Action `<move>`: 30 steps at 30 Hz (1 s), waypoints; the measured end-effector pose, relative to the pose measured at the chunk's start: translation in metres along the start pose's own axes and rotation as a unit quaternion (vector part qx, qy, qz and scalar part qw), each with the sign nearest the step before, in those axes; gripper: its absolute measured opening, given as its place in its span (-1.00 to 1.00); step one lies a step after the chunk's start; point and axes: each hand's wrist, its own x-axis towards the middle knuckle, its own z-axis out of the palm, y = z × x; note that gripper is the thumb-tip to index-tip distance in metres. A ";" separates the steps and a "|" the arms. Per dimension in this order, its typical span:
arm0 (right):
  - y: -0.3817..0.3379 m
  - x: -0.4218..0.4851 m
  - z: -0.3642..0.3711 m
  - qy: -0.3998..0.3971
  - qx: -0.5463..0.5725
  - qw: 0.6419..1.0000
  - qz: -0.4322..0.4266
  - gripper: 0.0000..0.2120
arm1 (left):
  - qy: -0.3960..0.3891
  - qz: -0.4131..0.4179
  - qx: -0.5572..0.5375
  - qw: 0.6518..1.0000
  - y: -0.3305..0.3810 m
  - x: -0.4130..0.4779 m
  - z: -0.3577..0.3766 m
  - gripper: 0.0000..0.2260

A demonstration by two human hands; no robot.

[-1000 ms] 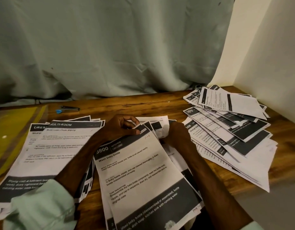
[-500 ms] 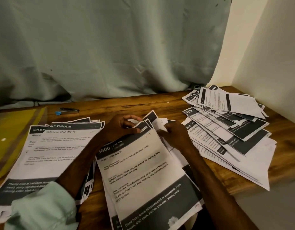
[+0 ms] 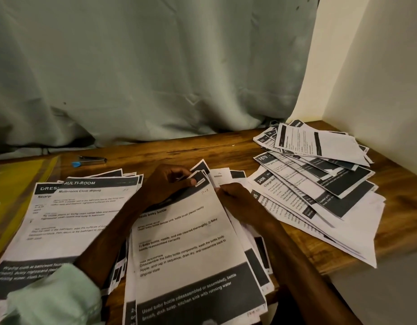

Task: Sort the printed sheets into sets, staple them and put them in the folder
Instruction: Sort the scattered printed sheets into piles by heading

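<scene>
Head view: both hands at the top of the middle stack, sheets fanned across the table.

The left hand (image 3: 170, 184) curls over the middle stack (image 3: 186, 242), thumb and fingers pinching its fanned upper corners. The right hand (image 3: 235, 195) has its fingers bent round the stack's upper right edge, gripping it. The top sheet reads "Wash baby bottle", with "P-1" handwritten near the corner. The left pile (image 3: 81, 214) shows "MULTI-ROOM" and "Multi-room Cloth Wiping", with "DRES" peeking out under it. The right pile (image 3: 320, 188) is splayed loose by the wall, and "3406" is readable there. The yellow folder (image 3: 13, 184) lies flat at the far left; its contents can't be made out. A small metal tool with a blue tip (image 3: 90, 159) sits behind the left pile on the wooden table (image 3: 202, 148).
</scene>
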 end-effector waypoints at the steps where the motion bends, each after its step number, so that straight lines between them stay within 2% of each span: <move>1: -0.001 -0.001 -0.002 -0.011 -0.002 1.000 -0.003 -0.68 | 0.003 -0.003 -0.003 1.000 0.001 0.000 0.000 -0.87; 4: 0.001 0.000 -0.009 -0.022 -0.005 1.000 0.008 -0.67 | 0.002 -0.014 -0.024 1.000 0.001 -0.001 -0.002 -0.88; 6: 0.006 0.002 -0.017 0.018 -0.005 0.999 0.031 -0.68 | -0.001 -0.022 -0.032 0.999 0.002 -0.002 -0.003 -0.90; 9: 0.020 0.007 -0.031 0.096 -0.111 0.989 0.015 -0.85 | 0.000 -0.031 -0.032 0.999 0.002 -0.003 -0.003 -0.90; 12: 0.024 0.010 -0.029 0.114 -0.144 0.983 0.021 -0.87 | -0.003 -0.043 -0.038 0.998 0.003 -0.003 -0.003 -0.91; 17: 0.013 0.014 -0.008 0.139 -0.186 0.970 0.068 -0.58 | -0.006 -0.060 -0.037 0.997 0.001 -0.003 -0.006 -0.89; 21: 0.006 0.017 -0.003 0.134 -0.255 0.952 0.105 -0.57 | -0.009 -0.060 -0.040 0.997 0.000 -0.004 -0.006 -0.89; 26: -0.002 0.024 -0.011 0.108 -0.193 0.967 0.130 -0.48 | -0.012 -0.059 -0.042 0.997 -0.004 -0.004 -0.005 -0.92; 30: 0.001 0.027 -0.019 0.092 -0.154 0.977 0.114 -0.47 | -0.016 -0.046 -0.021 0.999 -0.009 -0.002 -0.005 -0.93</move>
